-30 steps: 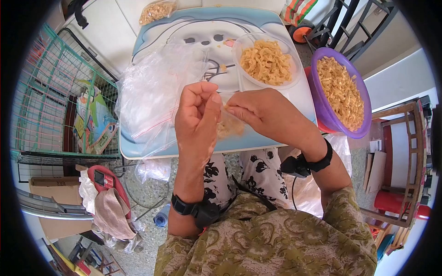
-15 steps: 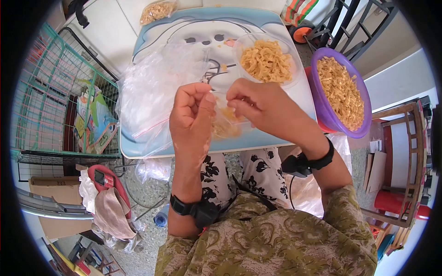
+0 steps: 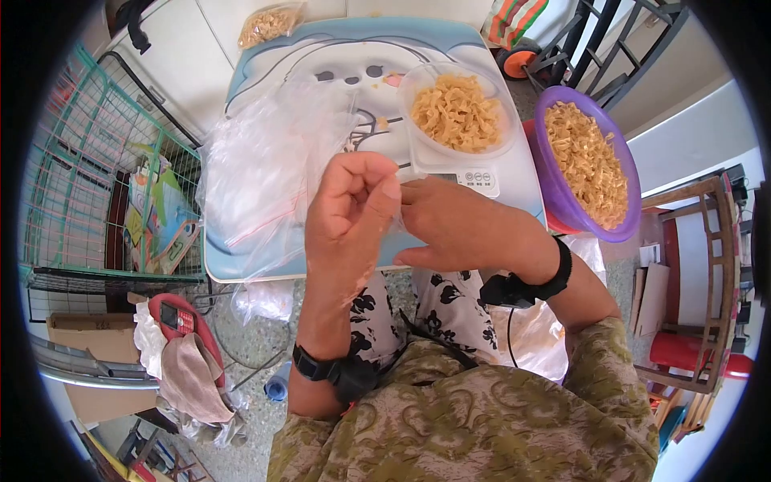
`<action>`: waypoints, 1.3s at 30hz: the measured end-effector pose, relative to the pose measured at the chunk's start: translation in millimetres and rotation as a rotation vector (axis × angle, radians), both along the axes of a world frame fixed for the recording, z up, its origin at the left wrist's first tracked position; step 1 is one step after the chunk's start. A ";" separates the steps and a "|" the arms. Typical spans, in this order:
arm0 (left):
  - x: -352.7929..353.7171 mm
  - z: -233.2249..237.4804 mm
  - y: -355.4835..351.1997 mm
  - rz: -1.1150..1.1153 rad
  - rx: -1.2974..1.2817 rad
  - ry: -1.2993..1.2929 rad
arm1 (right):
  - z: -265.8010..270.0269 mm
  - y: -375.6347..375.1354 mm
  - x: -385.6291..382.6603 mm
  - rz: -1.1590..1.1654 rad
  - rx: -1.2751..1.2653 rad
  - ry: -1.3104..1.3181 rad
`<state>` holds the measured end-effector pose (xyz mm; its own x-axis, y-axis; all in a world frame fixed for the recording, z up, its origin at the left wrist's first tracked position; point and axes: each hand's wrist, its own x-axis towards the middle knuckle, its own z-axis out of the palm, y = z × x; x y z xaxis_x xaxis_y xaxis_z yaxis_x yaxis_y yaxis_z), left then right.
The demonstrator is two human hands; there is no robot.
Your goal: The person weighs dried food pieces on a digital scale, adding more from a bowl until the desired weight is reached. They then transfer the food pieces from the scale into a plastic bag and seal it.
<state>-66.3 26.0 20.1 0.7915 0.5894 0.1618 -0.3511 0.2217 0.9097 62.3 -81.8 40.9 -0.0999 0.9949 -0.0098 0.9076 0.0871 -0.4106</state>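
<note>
My left hand is raised over the table's front edge, fingers curled and thumb pressed to the index finger; what the pinch holds is hidden. Beside it, my right hand has its thumb apart from its fingers, whose tips are near the left fingertips and partly hidden. A sliver of clear plastic shows between the hands. Clear plastic bags lie left of them. Behind my right hand, a clear bowl of wavy yellow-brown pieces rests on a white scale.
A purple basin of similar pieces stands right of the cartoon-printed table. A filled bag sits at the back left edge. Green wire cage at left; black metal frame at back right; red phone on a stool.
Both hands have shifted right relative to the table, and my right hand has turned, its thumb now lower and away from its fingers. The bag with pieces below the hands is no longer visible.
</note>
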 end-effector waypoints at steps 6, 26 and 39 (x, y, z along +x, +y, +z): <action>1.0 -5.5 11.2 0.136 -0.016 -0.007 | 9.0 -7.5 3.8 -0.075 0.277 0.174; 8.9 -10.2 5.4 0.291 -0.003 -0.012 | 20.2 -17.7 107.3 -0.464 0.156 -0.237; 6.7 -11.3 7.4 0.266 -0.021 0.003 | 17.2 -20.7 118.0 -0.473 0.306 -0.126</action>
